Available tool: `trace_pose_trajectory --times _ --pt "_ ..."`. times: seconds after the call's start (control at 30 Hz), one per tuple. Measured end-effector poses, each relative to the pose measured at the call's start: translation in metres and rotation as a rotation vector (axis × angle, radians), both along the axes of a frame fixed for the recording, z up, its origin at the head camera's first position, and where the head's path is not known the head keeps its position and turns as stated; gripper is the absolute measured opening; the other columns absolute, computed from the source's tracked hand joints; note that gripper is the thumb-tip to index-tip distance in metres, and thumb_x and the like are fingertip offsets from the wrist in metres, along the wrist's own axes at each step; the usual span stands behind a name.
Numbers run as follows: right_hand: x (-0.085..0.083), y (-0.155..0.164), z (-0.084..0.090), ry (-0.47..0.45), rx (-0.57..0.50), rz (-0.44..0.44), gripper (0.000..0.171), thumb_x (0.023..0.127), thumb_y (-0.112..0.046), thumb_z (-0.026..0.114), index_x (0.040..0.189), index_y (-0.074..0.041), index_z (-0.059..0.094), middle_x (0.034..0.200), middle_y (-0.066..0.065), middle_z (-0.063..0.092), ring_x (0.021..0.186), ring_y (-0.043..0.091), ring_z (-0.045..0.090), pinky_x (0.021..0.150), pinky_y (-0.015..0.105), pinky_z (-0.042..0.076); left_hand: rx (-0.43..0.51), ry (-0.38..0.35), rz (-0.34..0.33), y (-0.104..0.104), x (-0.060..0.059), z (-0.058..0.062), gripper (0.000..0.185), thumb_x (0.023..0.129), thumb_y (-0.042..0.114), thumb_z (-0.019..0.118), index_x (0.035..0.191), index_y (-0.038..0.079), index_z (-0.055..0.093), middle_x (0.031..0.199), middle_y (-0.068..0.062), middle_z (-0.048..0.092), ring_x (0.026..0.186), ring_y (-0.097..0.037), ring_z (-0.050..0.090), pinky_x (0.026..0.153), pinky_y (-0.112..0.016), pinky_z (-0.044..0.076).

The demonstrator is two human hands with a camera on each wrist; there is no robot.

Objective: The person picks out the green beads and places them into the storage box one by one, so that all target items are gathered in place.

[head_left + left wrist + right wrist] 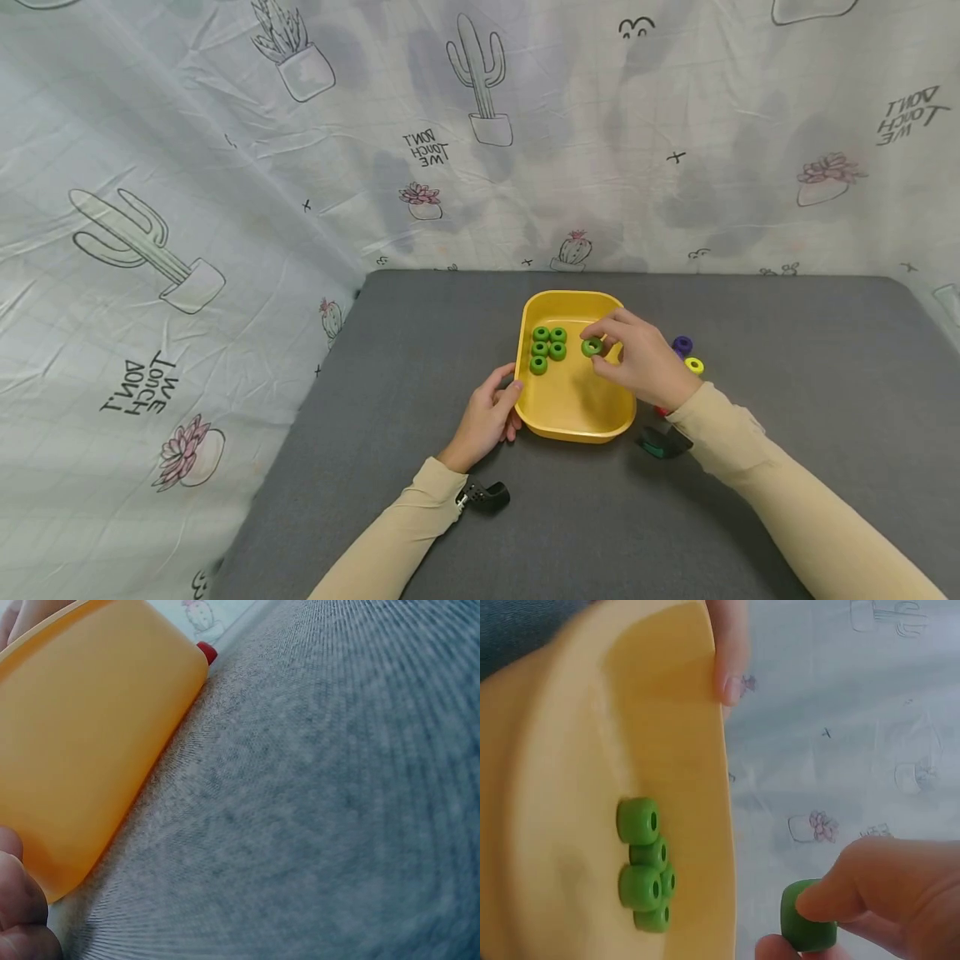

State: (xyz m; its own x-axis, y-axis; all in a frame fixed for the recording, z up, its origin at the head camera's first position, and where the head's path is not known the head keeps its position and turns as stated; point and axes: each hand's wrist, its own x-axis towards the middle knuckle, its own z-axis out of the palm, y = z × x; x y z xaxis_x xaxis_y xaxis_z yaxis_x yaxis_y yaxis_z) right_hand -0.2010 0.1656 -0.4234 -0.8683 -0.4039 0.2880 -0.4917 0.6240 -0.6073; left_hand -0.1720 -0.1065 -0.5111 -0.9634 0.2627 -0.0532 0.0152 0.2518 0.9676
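A green bead [592, 347] with a hole through it is pinched between the thumb and fingers of my right hand [643, 360], above the yellow tray [577, 432]. In the right wrist view the bead [807, 915] shows its rounded side. Several more green beads [540, 348] sit close together in two columns at the tray's left side, holes upward. My left hand [483, 421] grips the tray's left rim near its front corner, thumb on the edge. Its fingers [21, 904] are curled against the outer wall in the left wrist view.
Right of the tray, partly hidden by the right hand and forearm, lie a purple bead [682, 344], a yellow bead [694, 366] and something red [662, 411]. The grey table [420, 333] meets a white patterned cloth [337, 167] at the back and left.
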Motion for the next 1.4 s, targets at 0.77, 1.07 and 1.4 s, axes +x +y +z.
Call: trace_pose_trajectory --times 0.77,1.07,1.4 --pt "-0.035 -0.035 -0.007 -0.165 0.077 0.032 0.025 0.091 -0.008 0.08 0.114 -0.004 0.074 0.11 0.012 0.069 0.089 0.023 0.067 0.082 0.043 0.057 0.003 0.029 -0.002 -0.001 0.001 -0.001 0.049 0.111 0.034 0.053 0.154 0.013 0.047 0.069 -0.012 0.062 0.048 -0.015 0.055 0.045 -0.026 0.045" --pt "-0.047 -0.042 -0.014 -0.177 0.134 0.07 0.024 0.089 -0.008 0.082 0.111 -0.003 0.075 0.1 0.011 0.068 0.084 0.022 0.068 0.079 0.04 0.058 0.009 0.028 -0.001 -0.001 0.002 0.0 0.049 0.111 0.034 0.052 0.154 0.012 0.047 0.069 -0.011 0.062 0.048 -0.014 0.055 0.045 -0.026 0.045" --pt "-0.053 -0.048 -0.026 -0.191 0.218 0.109 0.022 0.085 -0.007 0.084 0.105 -0.004 0.074 0.094 0.009 0.071 0.081 0.019 0.066 0.081 0.04 0.059 0.001 0.017 0.0 -0.001 0.002 0.0 0.049 0.111 0.036 0.053 0.154 0.014 0.047 0.069 -0.009 0.061 0.049 -0.015 0.055 0.046 -0.025 0.045"
